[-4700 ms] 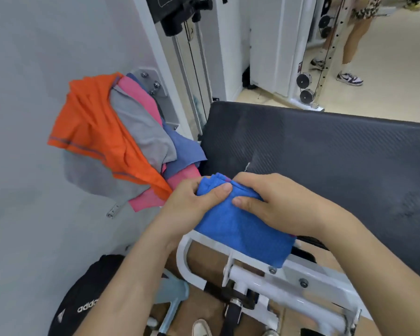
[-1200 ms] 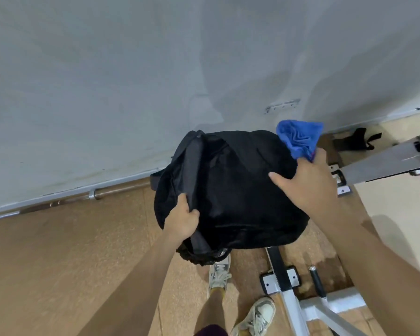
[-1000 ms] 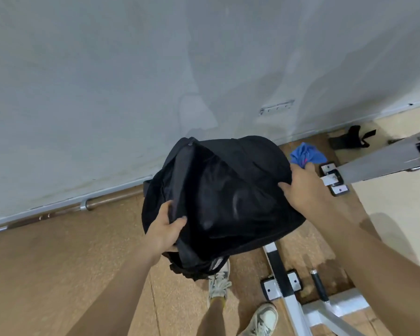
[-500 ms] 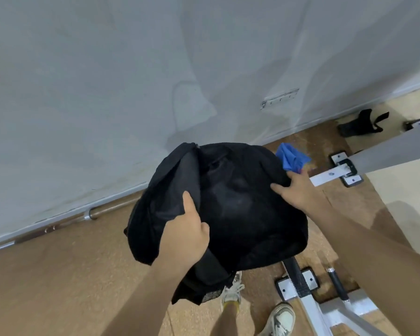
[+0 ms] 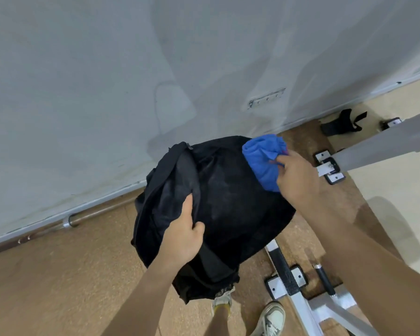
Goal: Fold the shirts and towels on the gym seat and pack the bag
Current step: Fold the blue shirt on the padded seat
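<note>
Cork-brown floor (image 5: 58,275) meets a grey wall (image 5: 107,69), with a barbell (image 5: 68,220) along its foot. The left grip (image 5: 183,235) curls round the black bag (image 5: 228,202)'s near-left rim. The right grip (image 5: 298,180) pinches the folded blue towel (image 5: 262,161) at the bag's far-right edge, not yet inside. Packing looks barely begun, and the seat is out of view.
</note>
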